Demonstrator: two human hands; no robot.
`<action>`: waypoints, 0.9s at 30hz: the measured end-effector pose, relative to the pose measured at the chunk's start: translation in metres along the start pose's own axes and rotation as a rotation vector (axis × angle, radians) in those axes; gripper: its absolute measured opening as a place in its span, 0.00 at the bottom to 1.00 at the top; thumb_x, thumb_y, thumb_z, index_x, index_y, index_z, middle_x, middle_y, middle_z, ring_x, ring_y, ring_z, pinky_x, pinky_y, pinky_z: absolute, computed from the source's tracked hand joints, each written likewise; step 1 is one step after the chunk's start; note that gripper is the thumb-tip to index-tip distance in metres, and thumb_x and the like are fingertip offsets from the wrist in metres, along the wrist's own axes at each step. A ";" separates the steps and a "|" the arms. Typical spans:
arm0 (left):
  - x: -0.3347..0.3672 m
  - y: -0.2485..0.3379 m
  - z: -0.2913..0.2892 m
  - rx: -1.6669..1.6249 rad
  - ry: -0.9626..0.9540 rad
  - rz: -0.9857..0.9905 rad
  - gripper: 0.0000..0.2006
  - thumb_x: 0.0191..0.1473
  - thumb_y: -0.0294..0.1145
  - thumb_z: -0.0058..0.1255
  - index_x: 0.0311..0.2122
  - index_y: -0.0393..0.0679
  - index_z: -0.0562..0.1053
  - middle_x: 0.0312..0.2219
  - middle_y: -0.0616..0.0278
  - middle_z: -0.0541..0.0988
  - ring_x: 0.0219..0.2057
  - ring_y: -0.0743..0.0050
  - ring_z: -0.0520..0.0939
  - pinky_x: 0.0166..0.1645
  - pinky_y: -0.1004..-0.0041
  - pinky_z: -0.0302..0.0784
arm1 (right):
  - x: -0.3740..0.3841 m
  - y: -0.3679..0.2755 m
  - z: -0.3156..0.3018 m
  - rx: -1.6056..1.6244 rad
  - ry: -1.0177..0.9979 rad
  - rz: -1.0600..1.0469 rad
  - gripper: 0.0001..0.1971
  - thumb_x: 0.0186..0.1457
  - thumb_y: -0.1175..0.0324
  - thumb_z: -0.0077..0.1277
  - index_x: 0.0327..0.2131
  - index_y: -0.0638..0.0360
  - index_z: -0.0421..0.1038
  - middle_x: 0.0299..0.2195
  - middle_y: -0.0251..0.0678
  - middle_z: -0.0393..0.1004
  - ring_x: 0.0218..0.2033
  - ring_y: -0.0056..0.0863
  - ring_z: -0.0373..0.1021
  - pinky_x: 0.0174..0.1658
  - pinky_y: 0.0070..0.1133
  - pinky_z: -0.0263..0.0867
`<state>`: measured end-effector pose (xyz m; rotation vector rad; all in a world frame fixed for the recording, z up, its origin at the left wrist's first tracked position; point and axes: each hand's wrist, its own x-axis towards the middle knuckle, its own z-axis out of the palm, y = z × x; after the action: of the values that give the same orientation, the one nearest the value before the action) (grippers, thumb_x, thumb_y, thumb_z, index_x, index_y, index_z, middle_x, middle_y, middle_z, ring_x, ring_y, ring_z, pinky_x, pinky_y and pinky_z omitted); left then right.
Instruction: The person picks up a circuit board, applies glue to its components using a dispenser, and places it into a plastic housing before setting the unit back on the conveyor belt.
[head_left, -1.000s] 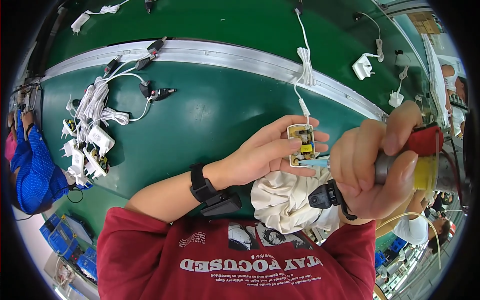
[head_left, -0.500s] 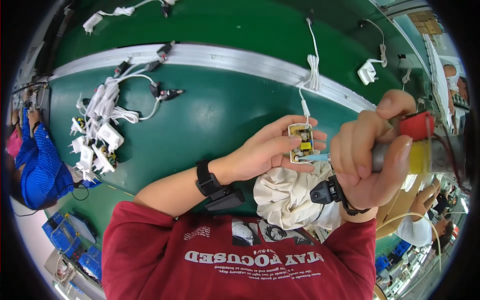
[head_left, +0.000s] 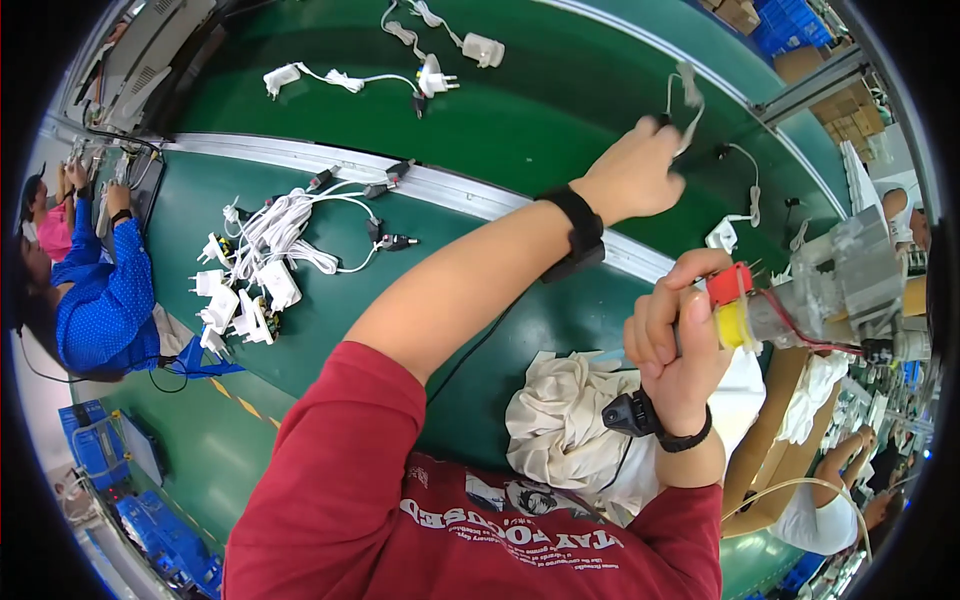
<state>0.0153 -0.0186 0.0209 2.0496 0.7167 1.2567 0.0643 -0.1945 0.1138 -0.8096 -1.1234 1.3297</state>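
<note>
My left hand [head_left: 635,172] is stretched across the metal rail over the far green surface, its fingers blurred by motion. A blurred white cable [head_left: 688,112] with a dark end lies right at its fingertips; whether the fingers grip it cannot be made out. My right hand [head_left: 680,345] is wrapped around a grey cylindrical glue gun [head_left: 775,318] with a yellow band and red switch. Its light-blue nozzle [head_left: 608,356] points left, over a crumpled cream cloth [head_left: 560,405]. On the near green bench lies a pile of white plug chargers [head_left: 280,285] with bundled cables, some showing circuit boards.
A metal rail [head_left: 440,184] divides the near bench from the far surface, where more white chargers [head_left: 484,50] lie. A cardboard box [head_left: 765,450] stands to the right. A co-worker in blue [head_left: 105,285] sits at the left. Blue crates [head_left: 165,530] stand on the floor.
My left hand has moved from the open charger casing near the nozzle to the far surface. The casing no longer shows by the nozzle. My right hand has shifted slightly left with the glue gun.
</note>
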 end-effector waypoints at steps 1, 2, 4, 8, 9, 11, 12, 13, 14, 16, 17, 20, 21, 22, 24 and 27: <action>-0.007 -0.009 0.004 0.193 -0.162 -0.209 0.23 0.45 0.34 0.54 0.45 0.33 0.66 0.38 0.44 0.71 0.39 0.49 0.75 0.46 0.64 0.72 | 0.000 -0.003 0.001 0.016 0.003 -0.002 0.15 0.61 0.56 0.40 0.37 0.58 0.56 0.11 0.23 0.48 0.08 0.11 0.45 0.12 0.13 0.42; -0.008 -0.009 0.004 0.387 -0.325 -0.421 0.23 0.43 0.37 0.56 0.40 0.29 0.67 0.38 0.40 0.71 0.40 0.43 0.73 0.48 0.62 0.71 | 0.001 -0.005 0.001 0.020 -0.001 -0.013 0.15 0.61 0.56 0.40 0.37 0.58 0.56 0.11 0.23 0.48 0.08 0.11 0.45 0.12 0.13 0.42; -0.003 -0.007 -0.002 0.421 -0.265 -0.357 0.24 0.43 0.39 0.56 0.40 0.30 0.67 0.38 0.41 0.71 0.41 0.44 0.74 0.47 0.62 0.71 | 0.001 -0.009 -0.002 0.005 0.024 -0.013 0.13 0.61 0.58 0.41 0.36 0.58 0.56 0.11 0.23 0.49 0.08 0.11 0.45 0.12 0.13 0.42; 0.030 0.004 -0.056 0.613 0.041 -0.228 0.31 0.45 0.51 0.55 0.45 0.31 0.65 0.40 0.42 0.71 0.42 0.46 0.74 0.45 0.61 0.73 | 0.006 -0.017 -0.009 0.004 0.042 -0.007 0.12 0.61 0.60 0.41 0.36 0.58 0.56 0.11 0.24 0.50 0.08 0.12 0.45 0.12 0.14 0.43; 0.041 -0.002 -0.073 0.738 0.090 -0.272 0.31 0.44 0.51 0.55 0.43 0.30 0.66 0.39 0.42 0.71 0.42 0.49 0.74 0.44 0.63 0.74 | 0.007 -0.020 -0.011 0.005 0.037 0.006 0.12 0.61 0.60 0.41 0.36 0.58 0.56 0.11 0.24 0.50 0.08 0.12 0.45 0.12 0.14 0.43; 0.054 -0.024 -0.107 1.000 0.155 -0.350 0.31 0.43 0.52 0.56 0.41 0.30 0.67 0.41 0.42 0.71 0.42 0.53 0.75 0.43 0.66 0.75 | 0.006 -0.021 -0.010 0.015 0.039 0.009 0.12 0.61 0.60 0.41 0.36 0.58 0.56 0.11 0.24 0.50 0.08 0.12 0.45 0.12 0.14 0.43; 0.054 -0.038 -0.120 1.138 0.172 -0.383 0.31 0.43 0.53 0.56 0.40 0.31 0.67 0.42 0.43 0.71 0.43 0.55 0.76 0.42 0.67 0.75 | 0.005 -0.023 -0.009 0.021 0.037 0.013 0.11 0.60 0.61 0.42 0.36 0.58 0.56 0.11 0.24 0.50 0.08 0.12 0.45 0.12 0.14 0.43; 0.053 -0.051 -0.131 1.141 0.179 -0.380 0.31 0.43 0.53 0.56 0.40 0.31 0.67 0.42 0.43 0.71 0.43 0.55 0.76 0.42 0.67 0.75 | 0.005 -0.025 -0.007 0.027 0.033 0.016 0.11 0.60 0.61 0.42 0.36 0.58 0.56 0.11 0.24 0.50 0.08 0.12 0.45 0.12 0.14 0.43; 0.052 -0.061 -0.140 1.166 0.088 -0.503 0.30 0.44 0.52 0.56 0.40 0.32 0.67 0.42 0.44 0.72 0.42 0.56 0.77 0.40 0.68 0.76 | 0.005 -0.025 -0.005 0.025 0.024 0.010 0.11 0.60 0.61 0.42 0.36 0.58 0.56 0.11 0.24 0.50 0.08 0.12 0.45 0.12 0.14 0.43; 0.055 -0.068 -0.146 1.183 0.007 -0.615 0.29 0.44 0.52 0.56 0.39 0.32 0.68 0.41 0.46 0.74 0.41 0.57 0.78 0.38 0.69 0.76 | 0.005 -0.029 -0.004 0.030 0.018 0.015 0.11 0.60 0.61 0.42 0.36 0.58 0.56 0.11 0.24 0.50 0.09 0.12 0.45 0.12 0.14 0.43; 0.056 -0.067 -0.147 1.154 -0.038 -0.656 0.29 0.44 0.53 0.56 0.39 0.33 0.68 0.39 0.47 0.75 0.40 0.57 0.79 0.38 0.69 0.77 | 0.003 -0.029 -0.002 0.035 0.022 0.020 0.11 0.60 0.62 0.42 0.36 0.58 0.56 0.11 0.24 0.51 0.09 0.12 0.45 0.12 0.14 0.43; 0.059 -0.066 -0.150 1.100 -0.126 -0.737 0.30 0.44 0.54 0.55 0.39 0.33 0.68 0.35 0.50 0.78 0.38 0.57 0.80 0.37 0.68 0.77 | 0.002 -0.031 0.001 0.040 0.024 0.010 0.11 0.60 0.62 0.42 0.36 0.58 0.56 0.11 0.24 0.51 0.09 0.12 0.46 0.12 0.14 0.43; 0.057 -0.065 -0.149 0.929 -0.022 -0.640 0.28 0.45 0.52 0.56 0.39 0.34 0.68 0.33 0.51 0.78 0.36 0.58 0.81 0.37 0.69 0.77 | 0.003 -0.032 0.002 0.046 0.024 0.010 0.10 0.61 0.62 0.42 0.36 0.58 0.56 0.11 0.24 0.51 0.09 0.12 0.46 0.12 0.14 0.43; 0.054 -0.060 -0.142 0.752 0.067 -0.541 0.26 0.46 0.50 0.56 0.39 0.35 0.69 0.31 0.53 0.79 0.35 0.60 0.81 0.37 0.70 0.77 | 0.002 -0.032 0.001 0.046 0.032 0.010 0.10 0.61 0.62 0.42 0.36 0.58 0.56 0.11 0.24 0.51 0.09 0.12 0.46 0.12 0.14 0.43; 0.045 -0.040 -0.127 0.577 0.149 -0.445 0.24 0.46 0.48 0.56 0.38 0.36 0.69 0.29 0.54 0.80 0.33 0.62 0.81 0.36 0.71 0.77 | 0.004 -0.032 -0.003 0.018 0.042 -0.003 0.10 0.61 0.62 0.42 0.36 0.58 0.57 0.11 0.24 0.51 0.09 0.12 0.46 0.13 0.14 0.43; 0.012 0.008 -0.092 -0.591 0.168 -0.614 0.18 0.51 0.31 0.51 0.46 0.38 0.63 0.37 0.57 0.77 0.38 0.71 0.79 0.38 0.76 0.76 | 0.007 -0.033 -0.012 0.014 0.062 -0.002 0.10 0.61 0.62 0.42 0.36 0.58 0.57 0.11 0.24 0.50 0.09 0.12 0.45 0.13 0.14 0.43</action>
<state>-0.0628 0.0055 0.0657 1.1378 0.8403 1.1030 0.0858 -0.1894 0.1421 -0.8343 -1.0647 1.3008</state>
